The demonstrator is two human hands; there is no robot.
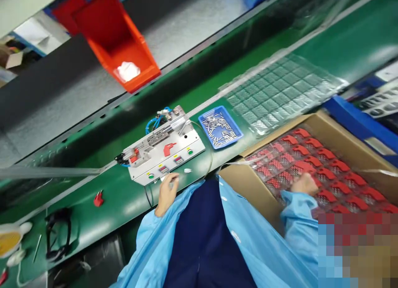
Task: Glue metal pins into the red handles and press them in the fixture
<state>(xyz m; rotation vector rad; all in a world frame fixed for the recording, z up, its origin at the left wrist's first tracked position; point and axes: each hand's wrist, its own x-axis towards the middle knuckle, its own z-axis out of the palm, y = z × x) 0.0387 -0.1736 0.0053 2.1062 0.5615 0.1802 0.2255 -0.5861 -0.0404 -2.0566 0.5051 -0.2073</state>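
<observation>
My left hand [167, 192] rests on the green belt at the front edge of a white metal fixture [155, 163], fingers curled together at its buttons; whatever they pinch is too small to name. A red plastic part [169, 148] lies on top of the fixture. My right hand [306, 183] reaches into a cardboard box [248, 184], fingers curled down onto a clear tray of red parts [332, 170]. Both arms wear light blue sleeves.
A blue tray of small metal pins [220, 127] sits right of the fixture. Empty clear blister trays [280, 93] lie behind the box. A loose red part [98, 199] and black glasses [59, 234] lie left. An orange bin [124, 52] stands beyond the belt.
</observation>
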